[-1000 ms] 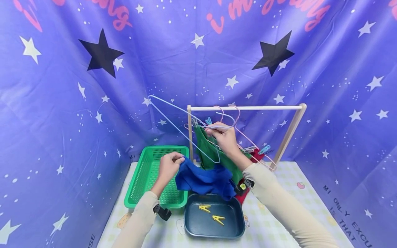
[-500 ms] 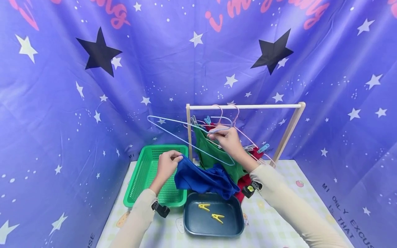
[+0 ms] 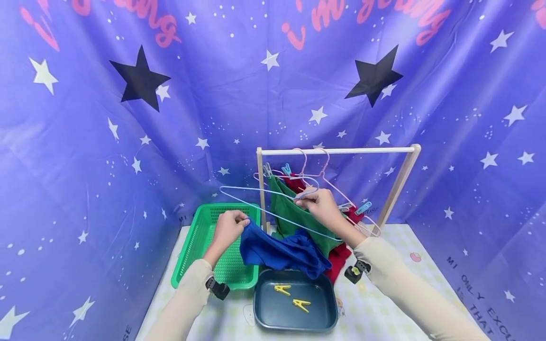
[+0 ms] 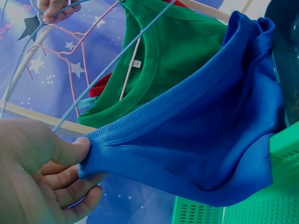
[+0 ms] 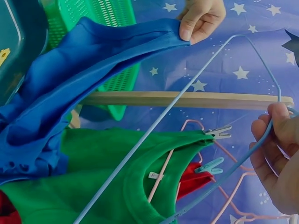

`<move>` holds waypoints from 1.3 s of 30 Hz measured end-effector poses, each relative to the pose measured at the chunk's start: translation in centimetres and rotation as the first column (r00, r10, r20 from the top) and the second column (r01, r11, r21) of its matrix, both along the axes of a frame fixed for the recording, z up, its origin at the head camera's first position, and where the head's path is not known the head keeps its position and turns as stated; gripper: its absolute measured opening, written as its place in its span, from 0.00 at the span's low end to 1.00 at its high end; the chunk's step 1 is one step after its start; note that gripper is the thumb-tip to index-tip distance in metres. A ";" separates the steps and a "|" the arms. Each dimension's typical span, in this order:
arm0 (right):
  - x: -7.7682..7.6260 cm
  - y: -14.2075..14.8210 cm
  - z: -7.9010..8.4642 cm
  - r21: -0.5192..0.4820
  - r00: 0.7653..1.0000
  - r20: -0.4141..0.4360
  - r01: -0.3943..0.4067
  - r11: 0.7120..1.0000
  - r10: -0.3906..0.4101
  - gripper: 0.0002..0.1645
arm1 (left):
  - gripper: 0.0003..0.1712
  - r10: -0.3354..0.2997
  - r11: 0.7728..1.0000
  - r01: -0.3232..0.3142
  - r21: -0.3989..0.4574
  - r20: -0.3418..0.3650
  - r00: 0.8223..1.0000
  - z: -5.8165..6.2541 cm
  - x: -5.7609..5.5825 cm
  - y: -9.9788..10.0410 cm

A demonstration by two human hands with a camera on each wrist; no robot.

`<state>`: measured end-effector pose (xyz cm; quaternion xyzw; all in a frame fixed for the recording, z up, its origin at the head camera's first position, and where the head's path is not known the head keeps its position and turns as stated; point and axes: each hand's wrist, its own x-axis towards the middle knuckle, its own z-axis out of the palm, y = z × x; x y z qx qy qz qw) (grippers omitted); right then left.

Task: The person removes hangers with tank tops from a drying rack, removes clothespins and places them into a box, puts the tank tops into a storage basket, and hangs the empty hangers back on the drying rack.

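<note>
Overall, a violet star-printed backdrop (image 3: 222,118) encloses the work area, with a pale checked tablecloth (image 3: 409,239) before it. A wooden rack (image 3: 367,151) with a white bar stands upright on the cloth. A green perforated basket (image 3: 232,255) stands to the rack's left. A green garment (image 3: 283,203) hangs below the bar on a pink hanger. A dark tray (image 3: 281,315) sits just beside the basket, on the near side. A blue garment (image 3: 277,251) is suspended in front of the green one, its lower folds by the tray's far edge; contact with the tray cannot be determined. A light blue hanger (image 5: 154,129) is tilted above it. Two pink hangers (image 3: 340,191) hook over the bar. A red garment (image 3: 339,260) shows partly behind the green one. The left hand (image 3: 229,228) pinches one corner of the blue garment between thumb and fingers. The right hand (image 3: 322,206) grips the light blue hanger near its hook. Two yellow pegs (image 3: 301,305) lie in the tray.
</note>
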<state>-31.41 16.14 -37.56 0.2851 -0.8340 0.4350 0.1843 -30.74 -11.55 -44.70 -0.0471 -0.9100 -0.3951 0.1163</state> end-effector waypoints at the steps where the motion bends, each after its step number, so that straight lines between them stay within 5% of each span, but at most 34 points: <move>1: 0.0 0.1 -0.1 0.012 1.000 0.002 0.006 1.000 -0.006 0.03 | 0.05 -0.003 1.000 0.003 -0.009 0.011 1.000 0.1 0.0 0.0; 19: -0.1 1.0 -1.1 0.134 0.998 0.021 0.062 0.989 -0.066 0.03 | 0.05 -0.007 0.977 0.033 -0.211 0.124 0.992 1.2 0.1 0.2; 28: 0.1 0.8 -1.2 0.163 0.996 0.009 0.085 0.983 -0.088 0.03 | 0.06 0.020 0.978 0.005 -0.208 0.122 0.992 2.0 -0.1 0.7; 39: 0.4 0.9 -1.6 0.177 0.992 0.071 0.095 0.980 -0.109 0.02 | 0.08 0.050 0.994 -0.039 -0.106 0.101 0.994 3.5 -0.8 1.4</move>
